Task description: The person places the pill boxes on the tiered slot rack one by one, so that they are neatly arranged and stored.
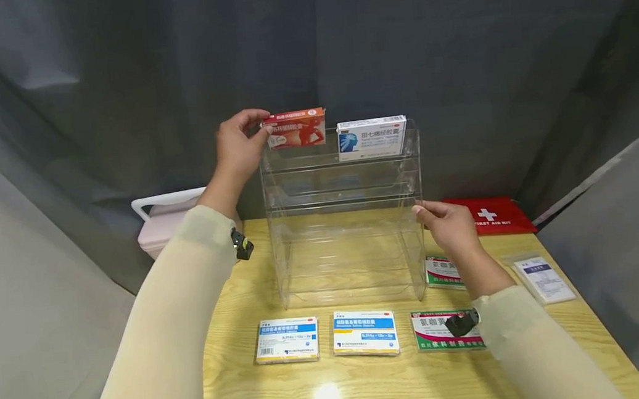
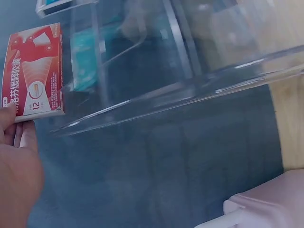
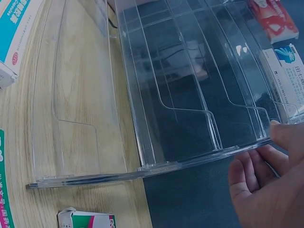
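The left hand (image 1: 240, 143), raised high, pinched a flat red carton (image 1: 298, 133) at the top left of a clear, stepped plastic rack (image 1: 342, 201); the right hand (image 1: 452, 227), lower, gripped the rack's side edge between thumb and fingers. A white carton (image 1: 372, 140) stood beside the red one, above the wood-grained desk (image 1: 244, 390).

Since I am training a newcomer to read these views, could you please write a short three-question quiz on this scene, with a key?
1. Multiple choice: what does the left hand hold?
(a) a white box
(b) a red box
(c) a pink case
2. True or false: the right hand is away from the clear rack.
3. Short answer: what on the table bears a white cross?

Key:
1. b.
2. False; it grips the rack's side edge.
3. The red first aid kit.
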`<state>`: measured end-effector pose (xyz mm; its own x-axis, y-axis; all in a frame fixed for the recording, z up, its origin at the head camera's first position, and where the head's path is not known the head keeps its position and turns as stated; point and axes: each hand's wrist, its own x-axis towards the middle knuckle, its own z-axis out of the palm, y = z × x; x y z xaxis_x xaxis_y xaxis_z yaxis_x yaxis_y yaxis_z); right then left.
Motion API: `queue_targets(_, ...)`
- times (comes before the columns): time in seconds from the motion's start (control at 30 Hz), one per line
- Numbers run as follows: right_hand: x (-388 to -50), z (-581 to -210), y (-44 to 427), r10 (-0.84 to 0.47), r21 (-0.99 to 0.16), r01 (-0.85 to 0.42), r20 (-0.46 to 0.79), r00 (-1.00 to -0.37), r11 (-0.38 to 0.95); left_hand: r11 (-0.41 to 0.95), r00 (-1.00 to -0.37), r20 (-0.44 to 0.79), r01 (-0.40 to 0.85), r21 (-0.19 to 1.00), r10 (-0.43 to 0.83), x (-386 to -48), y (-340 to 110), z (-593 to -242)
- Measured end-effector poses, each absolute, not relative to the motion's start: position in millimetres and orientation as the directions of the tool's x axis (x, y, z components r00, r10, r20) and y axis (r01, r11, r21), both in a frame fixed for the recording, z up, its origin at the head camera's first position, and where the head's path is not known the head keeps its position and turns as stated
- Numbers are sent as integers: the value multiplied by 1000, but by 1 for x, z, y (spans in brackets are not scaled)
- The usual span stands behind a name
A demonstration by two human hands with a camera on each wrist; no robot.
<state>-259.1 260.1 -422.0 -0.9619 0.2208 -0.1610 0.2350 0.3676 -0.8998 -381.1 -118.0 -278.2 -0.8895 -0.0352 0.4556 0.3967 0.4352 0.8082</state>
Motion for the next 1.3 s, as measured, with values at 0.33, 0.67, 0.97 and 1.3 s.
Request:
queue_targets(0.33, -263, -426, 258, 206, -902, 217, -148, -967, 372, 577, -894, 446, 386, 720, 42, -374, -111, -287)
queue_targets(0.67, -264, -424, 258, 211, -903, 231, -163, -964, 361, 673, -913, 404, 333, 661, 55, -371, -104, -282)
queue_targets(0.97, -263, -426, 258, 212, -905, 236, -169, -963, 353, 728, -919, 387, 314, 610, 72, -367, -103, -284)
queue_targets(1.3, -263, -424, 258, 216, -899, 229, -156, -964, 374, 579, -879, 476, 406, 707, 34, -360, -119, -299)
